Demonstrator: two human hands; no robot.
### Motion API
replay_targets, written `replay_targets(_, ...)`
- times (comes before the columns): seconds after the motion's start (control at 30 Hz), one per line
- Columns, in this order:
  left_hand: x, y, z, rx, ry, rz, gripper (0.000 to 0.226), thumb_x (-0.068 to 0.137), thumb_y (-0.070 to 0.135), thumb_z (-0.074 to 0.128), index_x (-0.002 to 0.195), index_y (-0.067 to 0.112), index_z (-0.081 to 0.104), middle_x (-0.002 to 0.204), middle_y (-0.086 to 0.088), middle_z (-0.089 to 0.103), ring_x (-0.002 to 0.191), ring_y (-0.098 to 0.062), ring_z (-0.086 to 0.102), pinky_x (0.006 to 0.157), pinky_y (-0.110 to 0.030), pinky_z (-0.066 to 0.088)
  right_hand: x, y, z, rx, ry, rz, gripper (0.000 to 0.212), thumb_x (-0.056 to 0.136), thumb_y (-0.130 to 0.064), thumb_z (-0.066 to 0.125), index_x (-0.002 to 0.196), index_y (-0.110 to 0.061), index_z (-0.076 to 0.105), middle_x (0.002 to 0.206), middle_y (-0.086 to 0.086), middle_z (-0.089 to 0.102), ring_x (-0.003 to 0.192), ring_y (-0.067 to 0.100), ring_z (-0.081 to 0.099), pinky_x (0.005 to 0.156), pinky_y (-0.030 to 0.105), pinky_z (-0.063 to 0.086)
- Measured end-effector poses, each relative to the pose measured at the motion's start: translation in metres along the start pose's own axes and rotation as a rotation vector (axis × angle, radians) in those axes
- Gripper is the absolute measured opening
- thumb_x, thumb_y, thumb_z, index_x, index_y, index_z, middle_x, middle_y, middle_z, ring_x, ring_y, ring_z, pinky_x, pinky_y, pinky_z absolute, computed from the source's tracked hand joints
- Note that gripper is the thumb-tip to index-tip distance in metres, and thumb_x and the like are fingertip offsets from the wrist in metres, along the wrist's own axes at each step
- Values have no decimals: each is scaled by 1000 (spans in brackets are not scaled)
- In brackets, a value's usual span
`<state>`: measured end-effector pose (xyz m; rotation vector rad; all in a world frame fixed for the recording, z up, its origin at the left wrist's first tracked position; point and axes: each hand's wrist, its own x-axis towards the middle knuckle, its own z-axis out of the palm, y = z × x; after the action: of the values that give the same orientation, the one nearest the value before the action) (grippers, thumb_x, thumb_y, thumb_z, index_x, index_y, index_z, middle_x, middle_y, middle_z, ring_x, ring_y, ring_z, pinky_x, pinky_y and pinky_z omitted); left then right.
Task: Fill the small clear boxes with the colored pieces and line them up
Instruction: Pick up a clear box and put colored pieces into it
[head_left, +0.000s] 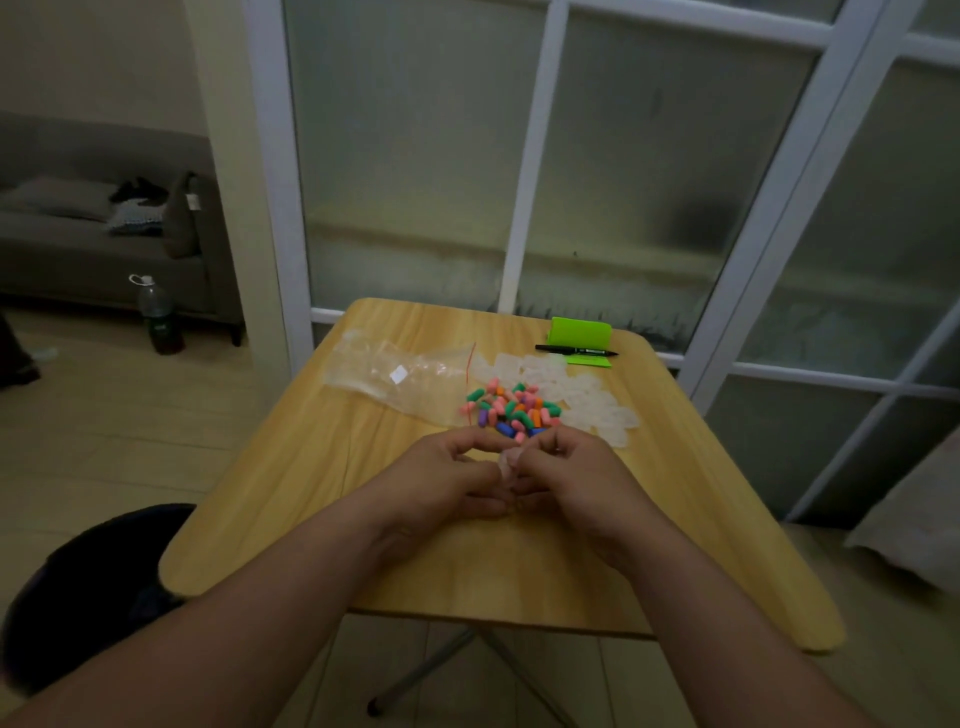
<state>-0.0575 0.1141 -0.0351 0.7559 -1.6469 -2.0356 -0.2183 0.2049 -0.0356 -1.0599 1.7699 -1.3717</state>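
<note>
A small clear box, pale and see-through, sits between the fingertips of both hands just above the middle of the surface. Most of it is hidden by the fingers, so its long axis cannot be told. The left hand and the right hand meet there with fingers curled, each pinching the box. Just beyond them lies a loose pile of colored pieces. They are short capsule shapes in pink, green, orange, blue and purple, pointing every which way. Touching the pile on its right and far side is a heap of clear boxes. To the left a crumpled plastic bag stretches from far left toward the pile, its red-striped mouth beside the pieces. It carries a small white label whose writing is too small to read. At the far right a black pen lies left to right across a green pad. On the floor at the left stands a dark bottle in front of a grey sofa.
</note>
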Motion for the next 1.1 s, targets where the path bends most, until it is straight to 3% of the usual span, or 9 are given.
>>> replay_targets(0.2, 0, 3, -1, -22, 18, -30, 27, 95, 4, 70, 121, 11, 73, 108, -24, 76, 94, -29, 75, 89, -39, 63, 6, 4, 2, -16, 16, -15, 14, 91, -19, 79, 93, -7, 73, 86, 13, 78, 81, 31, 77, 72, 40, 64)
replay_targets(0.33, 3, 4, -4, -82, 51, -61, 26, 97, 2, 65, 122, 8, 72, 98, -22, 74, 85, -26, 73, 86, -40, 64, 8, 7, 1, 83, 36, 20, 5, 92, -8, 69, 87, -10, 72, 90, 18, 76, 76, 31, 74, 72, 43, 63)
replay_targets(0.47, 3, 4, -5, -141, 49, -73, 27, 97, 1, 64, 123, 7, 71, 97, -20, 72, 88, -27, 71, 85, -39, 65, 6, 5, -1, 131, 33, 63, 12, 100, -16, 67, 101, -7, 74, 95, 20, 77, 77, 27, 74, 75, 43, 62)
replay_targets(0.63, 0, 1, 0, -16, 102, -27, 24, 94, 12, 74, 117, 8, 66, 104, -24, 77, 87, -24, 76, 83, -37, 64, -6, 4, 9, -242, 45, -102, 10, 102, -37, 66, 102, -28, 71, 88, -1, 78, 79, 16, 75, 72, 38, 63)
replay_targets(0.77, 0, 2, -2, -13, 114, -67, 26, 95, 5, 71, 120, 7, 65, 112, -29, 73, 96, -29, 76, 85, -40, 65, -2, 4, 8, -255, 76, -98, 15, 105, -33, 63, 97, -26, 74, 84, -2, 77, 71, 13, 72, 70, 40, 63)
replay_targets(0.87, 2, 2, -4, -56, 83, -116, 28, 95, -1, 67, 122, 5, 67, 118, -28, 69, 103, -32, 75, 88, -42, 64, 4, 7, 3, -251, 127, -77, 21, 103, -34, 65, 88, -25, 78, 76, -5, 74, 65, 13, 67, 69, 45, 61)
replay_targets(1.0, 2, 1, -2, -105, -40, -140, 32, 94, -8, 65, 125, 0, 64, 104, -18, 75, 87, -22, 74, 81, -33, 62, 9, 5, 3, -302, 178, -140, 15, 101, -32, 68, 92, -27, 78, 84, -7, 73, 79, 14, 70, 75, 44, 60)
replay_targets(1.1, -1, 3, 1, -101, -153, -140, 36, 92, -13, 52, 124, 0, 62, 96, -15, 69, 77, -18, 63, 70, -29, 53, 11, 0, 8, -329, 202, -226, 16, 100, -26, 69, 86, -25, 75, 83, -7, 72, 80, 9, 67, 71, 34, 55)
